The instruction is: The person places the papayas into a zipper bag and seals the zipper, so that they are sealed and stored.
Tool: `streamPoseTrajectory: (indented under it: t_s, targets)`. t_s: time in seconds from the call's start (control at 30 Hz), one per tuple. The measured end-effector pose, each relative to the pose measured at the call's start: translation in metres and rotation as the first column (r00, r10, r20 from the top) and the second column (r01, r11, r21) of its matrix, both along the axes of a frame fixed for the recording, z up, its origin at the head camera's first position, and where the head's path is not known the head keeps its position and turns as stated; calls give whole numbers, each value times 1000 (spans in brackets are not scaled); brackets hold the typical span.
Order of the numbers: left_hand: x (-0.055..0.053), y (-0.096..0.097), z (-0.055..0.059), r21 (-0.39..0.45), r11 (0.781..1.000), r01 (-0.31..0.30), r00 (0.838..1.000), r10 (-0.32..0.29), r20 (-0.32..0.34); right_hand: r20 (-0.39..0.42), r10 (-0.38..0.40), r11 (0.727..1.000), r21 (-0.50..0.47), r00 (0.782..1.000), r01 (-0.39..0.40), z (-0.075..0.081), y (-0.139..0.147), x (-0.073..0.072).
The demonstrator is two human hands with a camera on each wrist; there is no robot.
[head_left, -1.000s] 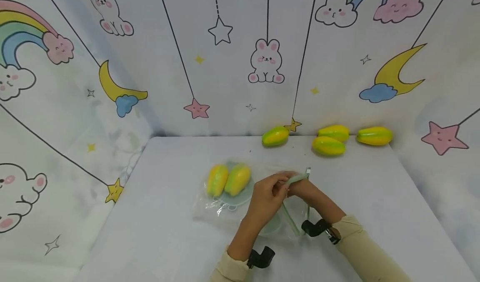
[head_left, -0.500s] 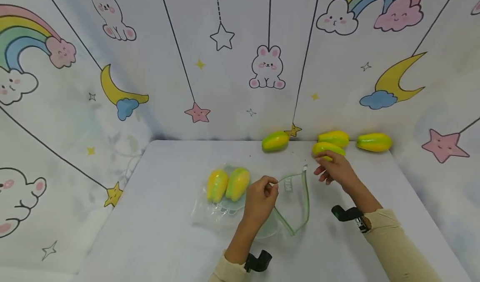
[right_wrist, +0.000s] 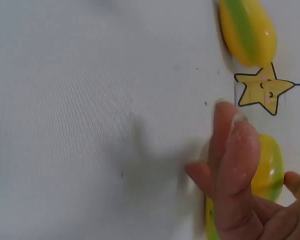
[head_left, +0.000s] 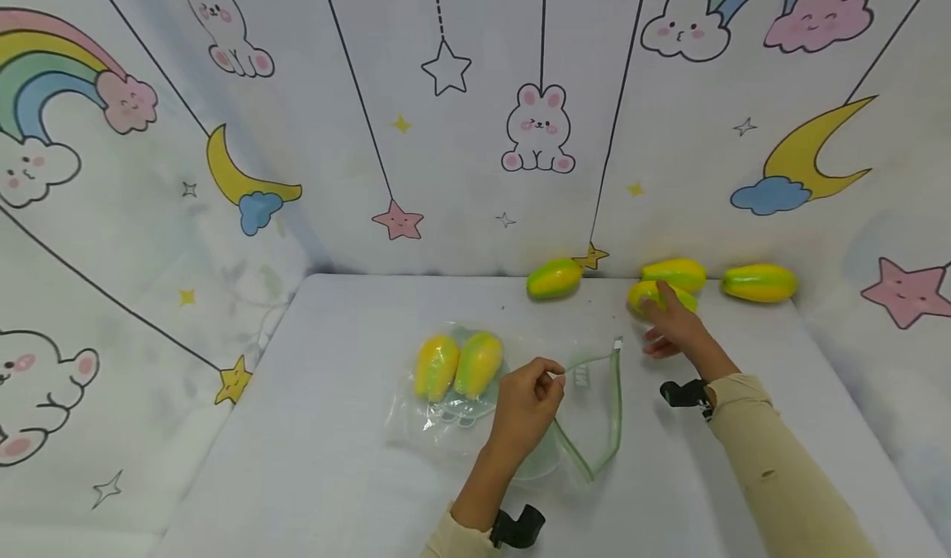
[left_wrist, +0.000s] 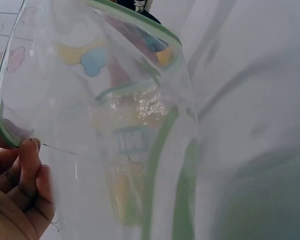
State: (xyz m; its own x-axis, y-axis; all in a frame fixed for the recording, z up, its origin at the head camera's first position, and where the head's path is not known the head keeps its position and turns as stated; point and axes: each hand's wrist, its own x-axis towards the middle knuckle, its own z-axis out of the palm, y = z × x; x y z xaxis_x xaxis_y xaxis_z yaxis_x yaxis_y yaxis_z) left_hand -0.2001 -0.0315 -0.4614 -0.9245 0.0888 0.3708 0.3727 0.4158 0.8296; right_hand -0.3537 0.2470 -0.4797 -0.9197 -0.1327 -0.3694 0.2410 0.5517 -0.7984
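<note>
My left hand [head_left: 526, 405] pinches the rim of a clear zip bag [head_left: 401, 426] with a green edge. In the left wrist view, thumb and fingertips hold that green rim [left_wrist: 5, 137]. Two yellow-green toy papayas, a left one [head_left: 437, 368] and a right one [head_left: 479, 366], lie side by side within the bag's outline, over a pale green plate-like shape [head_left: 541, 463]. My right hand [head_left: 678, 327] reaches over the nearer papaya [head_left: 637, 295] of a pair at the back, fingers spread and overlapping it. In the right wrist view, extended fingers partly hide a papaya [right_wrist: 269, 172].
Another papaya [head_left: 674, 272] lies just behind the reached one. One more papaya [head_left: 553, 279] sits to its left and another papaya [head_left: 759, 283] to its right, along the wall. The white table [head_left: 319, 376] meets a cartoon-printed backdrop [head_left: 461, 170].
My right hand has left the bag beside the left hand and moved right and back to the papaya. My left hand keeps its pinch on the bag's rim, whose mouth now spreads wider.
</note>
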Motion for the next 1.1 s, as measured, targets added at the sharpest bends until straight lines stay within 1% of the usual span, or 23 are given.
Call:
streamPoseTrajectory:
  t_s: [0.07, 0.1, 0.2, 0.27, 0.37, 0.43, 0.47, 0.57, 0.63, 0.67, 0.7, 0.73, 0.83, 0.87, 0.93, 1.0, 1.1]
  targets:
    - [0, -1, -2, -4, 1000, 4, 1000, -4, 10, 15, -25, 999, -30, 1000, 25, -2, -1, -2]
    - [0, -2, -3, -11, 1000, 1, 1000, -1, 12, 10, -42, 998, -38, 999, 42, -2, -1, -3]
    - [0, -2, -4, -17, 1000, -1, 1000, 1, 22, -32, -99, 995, -13, 995, 99, -3, 4, -1]
    - [0, -2, -4, -22, 1000, -4, 1000, 4, 24, -54, -105, 994, 15, 993, 105, -3, 7, -1]
    - [1, -1, -5, -34, 999, 1, 999, 0, 40, -66, -80, 995, 49, 995, 83, -3, 10, -3]
    - [1, 0, -7, -56, 998, 21, 996, -16, 85, -64, -57, 996, 66, 996, 61, -3, 12, -6]
    - [1, 0, -8, -68, 997, 33, 993, -25, 117, -56, -54, 995, 78, 997, 58, -3, 13, -8]
    - [2, 2, -12, -104, 992, 67, 975, -43, 220, -45, -57, 991, 118, 997, 62, -4, 14, -10]
    - [2, 3, -13, -117, 991, 71, 965, -39, 258, -80, -38, 984, 173, 996, 52, -4, 11, -11]
    - [2, 3, -13, -117, 991, 66, 963, -33, 266, -107, -25, 979, 200, 994, 46, -4, 9, -11]
    - [2, 3, -14, -117, 991, 61, 964, -28, 266, -144, -5, 974, 222, 990, 37, -4, 6, -10]
    - [1, 3, -14, -113, 992, 57, 964, -25, 264, -199, 30, 967, 256, 980, 22, -5, 2, -9]
    - [2, 3, -14, -104, 993, 53, 965, -24, 261, -341, 132, 929, 369, 931, 3, -8, -12, -4]
    - [2, 3, -14, -101, 993, 58, 965, -29, 261, -371, 149, 919, 393, 917, 10, -9, -17, -1]
    - [3, 3, -15, -102, 992, 67, 962, -38, 270, -416, 185, 889, 457, 890, 29, -12, -23, 7]
    - [4, 4, -16, -105, 992, 76, 960, -44, 277, -420, 194, 869, 493, 886, 43, -13, -27, 14]
    - [4, 5, -19, -111, 991, 77, 962, -45, 268, -386, 181, 868, 495, 905, 37, -10, -25, 21]
